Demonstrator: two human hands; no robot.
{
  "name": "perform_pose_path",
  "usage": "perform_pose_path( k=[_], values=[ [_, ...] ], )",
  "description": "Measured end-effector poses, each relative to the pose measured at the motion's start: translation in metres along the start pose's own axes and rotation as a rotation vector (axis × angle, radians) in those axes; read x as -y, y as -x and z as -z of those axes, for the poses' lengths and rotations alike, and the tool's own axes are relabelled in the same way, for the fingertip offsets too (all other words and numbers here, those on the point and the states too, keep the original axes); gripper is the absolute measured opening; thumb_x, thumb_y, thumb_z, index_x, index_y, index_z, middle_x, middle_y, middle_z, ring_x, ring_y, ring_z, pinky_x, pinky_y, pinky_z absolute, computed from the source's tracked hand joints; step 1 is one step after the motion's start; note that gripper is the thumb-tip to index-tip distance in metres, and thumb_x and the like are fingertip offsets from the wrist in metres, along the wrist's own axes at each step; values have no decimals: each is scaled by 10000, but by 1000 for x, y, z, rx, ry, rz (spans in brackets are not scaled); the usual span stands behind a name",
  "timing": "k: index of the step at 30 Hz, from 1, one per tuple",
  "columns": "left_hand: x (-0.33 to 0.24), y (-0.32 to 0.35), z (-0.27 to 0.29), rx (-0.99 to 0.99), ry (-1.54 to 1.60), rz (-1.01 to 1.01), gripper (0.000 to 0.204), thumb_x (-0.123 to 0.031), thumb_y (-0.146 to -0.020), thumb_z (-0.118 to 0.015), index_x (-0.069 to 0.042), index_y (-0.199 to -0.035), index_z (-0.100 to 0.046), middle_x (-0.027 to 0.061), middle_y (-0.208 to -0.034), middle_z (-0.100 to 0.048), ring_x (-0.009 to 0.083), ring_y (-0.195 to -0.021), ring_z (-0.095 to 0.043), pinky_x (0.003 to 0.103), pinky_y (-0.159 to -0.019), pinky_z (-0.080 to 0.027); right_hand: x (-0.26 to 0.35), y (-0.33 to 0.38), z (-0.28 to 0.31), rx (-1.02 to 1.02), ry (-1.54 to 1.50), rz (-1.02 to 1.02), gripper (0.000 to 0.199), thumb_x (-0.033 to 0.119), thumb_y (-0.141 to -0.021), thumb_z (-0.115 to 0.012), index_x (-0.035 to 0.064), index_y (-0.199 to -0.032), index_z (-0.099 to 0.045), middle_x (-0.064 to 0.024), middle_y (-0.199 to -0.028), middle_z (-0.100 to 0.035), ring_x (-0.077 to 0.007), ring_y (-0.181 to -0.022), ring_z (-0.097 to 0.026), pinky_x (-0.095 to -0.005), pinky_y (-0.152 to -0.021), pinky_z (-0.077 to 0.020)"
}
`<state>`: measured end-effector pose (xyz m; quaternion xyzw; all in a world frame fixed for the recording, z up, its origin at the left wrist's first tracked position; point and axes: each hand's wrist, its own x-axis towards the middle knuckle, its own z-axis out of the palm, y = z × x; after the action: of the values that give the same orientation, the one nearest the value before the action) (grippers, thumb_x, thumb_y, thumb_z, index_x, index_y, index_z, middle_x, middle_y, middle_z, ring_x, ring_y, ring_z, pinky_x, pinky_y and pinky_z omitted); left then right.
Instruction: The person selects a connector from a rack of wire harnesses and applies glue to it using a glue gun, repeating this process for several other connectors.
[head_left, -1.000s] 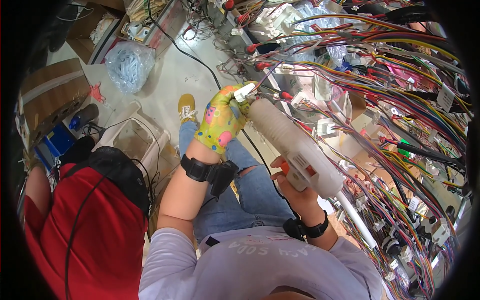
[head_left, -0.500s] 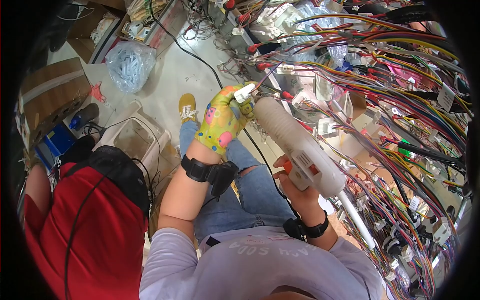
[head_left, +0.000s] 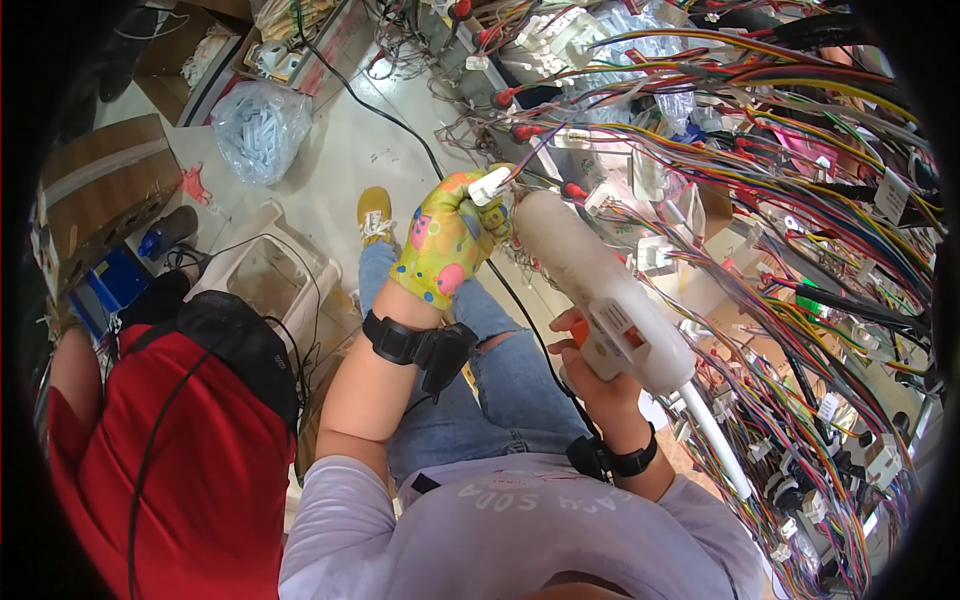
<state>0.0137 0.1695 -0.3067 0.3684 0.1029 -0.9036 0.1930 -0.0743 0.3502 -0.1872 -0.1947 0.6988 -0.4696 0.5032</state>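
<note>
Closest to you, past the front of your pale shirt (head_left: 520, 545), your bare right hand (head_left: 605, 395) was wrapped around the handle of a white glue gun (head_left: 605, 290), fingers by its orange trigger (head_left: 581, 332); you could not tell from this angle whether the trigger was pressed. A white rod (head_left: 715, 440) stuck out of the gun's rear, slanting down to the right. A little farther off, your left hand (head_left: 442, 240), in a yellow patterned glove, was curled in and held a small white connector (head_left: 491, 187) at its fingers, with thin wires running from it toward the right. The gun's front end sat just beside those fingers, its tip too hidden to show whether it touched anything. The step in hand looked like gluing at the connector's wire end. From there, the next move seemed to call for a still left hand and a careful aim of the tip, clear of the glove, before any squeeze. Beyond your hands, many-coloured wire bundles (head_left: 780, 80) spread over the right side, so snagging the gun there seemed a risk. Farther still, a clear bag of pale pieces (head_left: 262, 135) lay on the floor (head_left: 350, 130), near a cardboard box (head_left: 115, 190).
</note>
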Motion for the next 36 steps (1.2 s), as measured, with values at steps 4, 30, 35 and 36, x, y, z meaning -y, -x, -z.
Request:
perform_pose_path(
  k=[4,30,35,36],
  values=[
    [3,1,-1,-24,-89,-83,341,-204,-911,-448,52,-1094,-579,80,-835,-600,132,-634,-521,232,-591,-472,-2,-1,2,11,-12,0,548,-140,-765,-496,46,-1269,-391,-120,-1100,-518,-229,-1038,-526,-351,-783,-515],
    [0,-10,6,19,-85,-68,303,-176,-899,-462,11,-1104,-584,74,-810,-603,155,-655,-535,259,-607,-453,6,-5,0,-49,17,-47,541,-117,-749,-498,16,-1263,-396,-134,-1103,-528,-245,-1058,-532,-369,-825,-516],
    [-12,-50,5,94,-47,-158,314,-78,-892,-465,-21,-1197,-514,116,-1023,-614,236,-897,-609,337,-803,-501,7,-7,-2,-34,-23,-58,534,-101,-757,-507,4,-1268,-393,-156,-1141,-526,-278,-1120,-513,-390,-855,-511],
    [-17,-59,6,93,-43,-158,314,-78,-892,-465,-21,-1197,-514,116,-1023,-614,236,-897,-609,337,-803,-501,7,-8,-3,-38,-34,-61,539,-99,-759,-507,8,-1274,-391,-161,-1156,-523,-287,-1138,-505,-395,-861,-508]
  ],
)
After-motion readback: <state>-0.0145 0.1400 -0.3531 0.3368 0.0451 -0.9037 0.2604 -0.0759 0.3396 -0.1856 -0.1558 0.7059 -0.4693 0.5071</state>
